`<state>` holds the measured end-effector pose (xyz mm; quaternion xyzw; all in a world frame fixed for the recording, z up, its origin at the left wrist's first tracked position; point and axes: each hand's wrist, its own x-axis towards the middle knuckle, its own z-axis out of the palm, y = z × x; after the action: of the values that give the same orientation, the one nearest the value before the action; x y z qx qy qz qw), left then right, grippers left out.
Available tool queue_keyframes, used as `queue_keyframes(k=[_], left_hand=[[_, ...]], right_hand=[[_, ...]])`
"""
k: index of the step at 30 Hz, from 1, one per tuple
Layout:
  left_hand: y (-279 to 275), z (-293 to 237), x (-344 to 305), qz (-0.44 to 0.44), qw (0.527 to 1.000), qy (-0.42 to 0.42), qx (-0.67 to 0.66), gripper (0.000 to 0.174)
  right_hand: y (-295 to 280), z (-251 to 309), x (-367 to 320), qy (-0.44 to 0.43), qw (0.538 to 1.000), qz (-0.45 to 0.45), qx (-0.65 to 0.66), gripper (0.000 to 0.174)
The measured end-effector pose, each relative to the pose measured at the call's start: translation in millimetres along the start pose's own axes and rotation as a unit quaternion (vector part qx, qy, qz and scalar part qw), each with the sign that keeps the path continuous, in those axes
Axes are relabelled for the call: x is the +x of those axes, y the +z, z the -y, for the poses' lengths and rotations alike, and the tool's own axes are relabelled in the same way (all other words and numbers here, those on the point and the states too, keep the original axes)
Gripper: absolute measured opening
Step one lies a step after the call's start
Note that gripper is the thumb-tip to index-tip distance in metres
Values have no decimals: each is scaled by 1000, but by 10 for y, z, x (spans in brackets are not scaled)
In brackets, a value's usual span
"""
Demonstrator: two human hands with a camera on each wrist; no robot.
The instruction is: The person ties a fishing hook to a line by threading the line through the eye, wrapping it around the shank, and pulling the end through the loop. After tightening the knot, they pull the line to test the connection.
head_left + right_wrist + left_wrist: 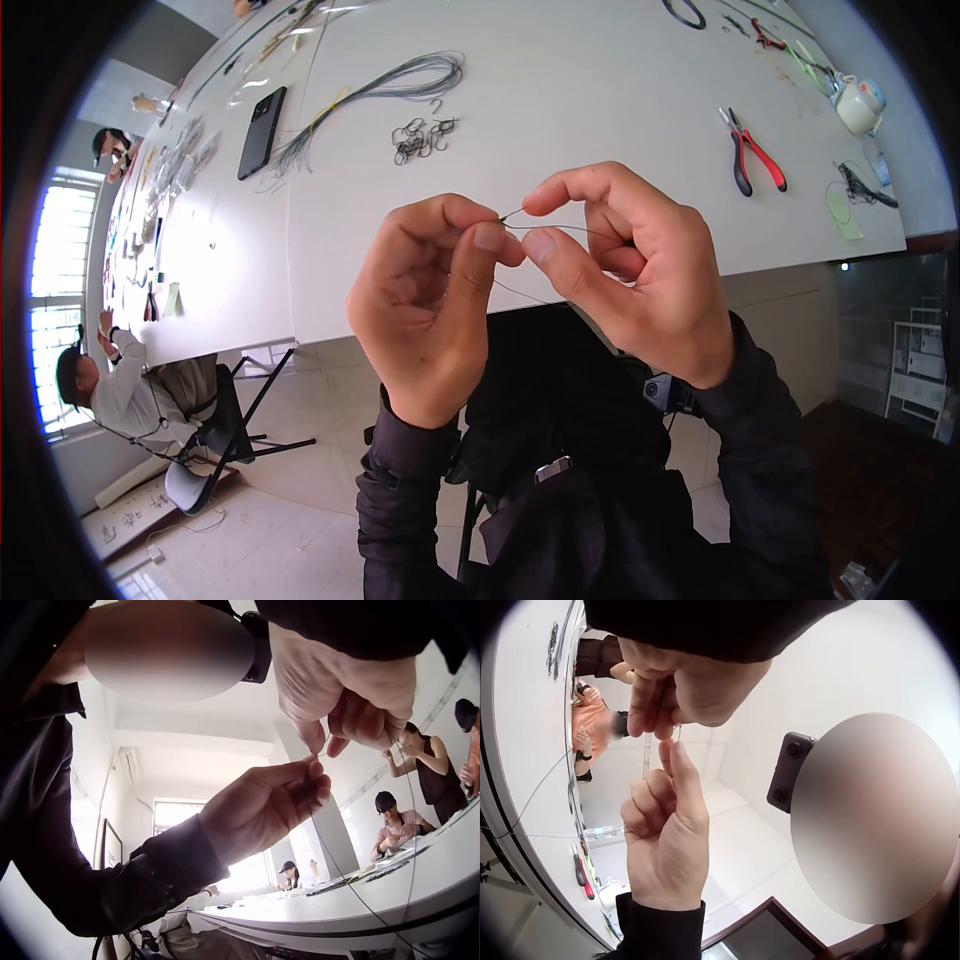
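Both hands are raised in front of the body at the table's near edge. The left hand pinches a thin dark cord between thumb and index finger, where a small dark knot or hook shows at the fingertips. Just to its right, the right hand has thumb and index finger apart around the cord, its other fingers curled about a strand. In the right wrist view, long loops of the cord hang below the hands. What exactly the right fingertips touch is partly hidden.
On the white table lie a black phone, a bundle of grey cord, small dark hooks or rings, and red-black pliers. A white bottle stands at the right. A person sits at the left.
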<state>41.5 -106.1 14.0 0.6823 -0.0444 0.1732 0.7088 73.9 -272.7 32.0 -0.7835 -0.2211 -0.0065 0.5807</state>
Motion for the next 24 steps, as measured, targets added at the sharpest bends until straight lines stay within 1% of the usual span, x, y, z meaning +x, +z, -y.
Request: queue_keyframes(k=[3,6,9,12,15,16,18,22,24], left_hand=[[-7,20,14,-8,1000,3,12,8],[16,-3,9,-14,1000,-3,10,8],[9,-15,-3,-1,1000,-20,19,9],[-25,-34,2,8,999,-48,16,10],[-18,-48,27,6,998,-63,1,10],[-18,-51,27,5,998,-69,-4,10],[-33,-46,40,20,996,-83,-38,11],[-77,-10,73,40,983,-122,-128,16],[-107,10,74,51,981,-129,-137,16]], right_hand=[[-6,55,-59,3,1000,9,-5,8],[24,17,-49,-52,998,-25,-13,7],[-10,55,4,-25,998,-44,32,7],[-74,59,20,5,997,-2,80,8],[-93,17,28,4,993,50,103,7],[-84,2,32,10,994,53,96,7],[-60,-31,42,23,995,58,82,7],[-43,-112,54,6,998,41,46,7],[-26,-132,55,15,998,32,42,7]])
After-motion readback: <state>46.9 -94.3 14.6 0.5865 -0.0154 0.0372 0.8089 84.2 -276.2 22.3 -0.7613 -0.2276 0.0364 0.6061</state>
